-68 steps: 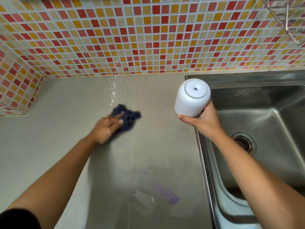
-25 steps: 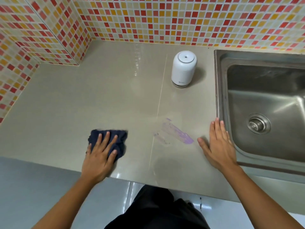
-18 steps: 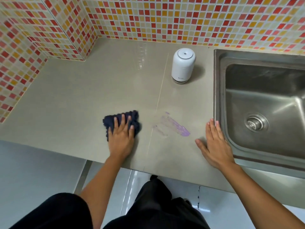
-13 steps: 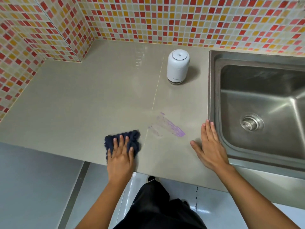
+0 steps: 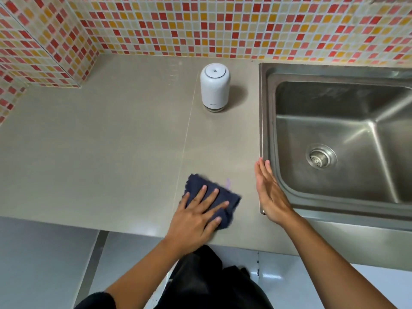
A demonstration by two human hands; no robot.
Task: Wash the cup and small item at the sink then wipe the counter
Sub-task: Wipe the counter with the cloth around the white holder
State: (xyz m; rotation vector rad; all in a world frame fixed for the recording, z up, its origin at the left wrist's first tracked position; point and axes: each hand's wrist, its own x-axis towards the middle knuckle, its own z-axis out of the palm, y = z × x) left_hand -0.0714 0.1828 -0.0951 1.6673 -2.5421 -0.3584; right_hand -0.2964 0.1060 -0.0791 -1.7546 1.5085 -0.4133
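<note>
Cloth [image 5: 233, 200] lies under the flat left hand [image 5: 194, 217], grip open, to rub the purple mark [image 5: 227, 182] at 6 o'clock. Right hand [image 5: 267, 192], grip open too, touches the tabletop [image 5: 111, 152], maybe for balance. White cup [image 5: 215, 88] stands clear at 12 o'clock.

**You Are Working at a Kitchen Sink Counter**

You are standing in a kitchen. A stainless steel sink [image 5: 267, 72] is filling the right of the frame, with its round drain strainer [image 5: 321, 157] sitting in the basin floor. A smooth grey counter [image 5: 111, 141] is running from the sink to the left edge. A mosaic wall [image 5: 200, 25] of red, orange and cream tiles is wrapping round it along the top and upper left. A pale glossy floor [image 5: 278, 277] is showing below the counter's front edge at the bottom centre.
</note>
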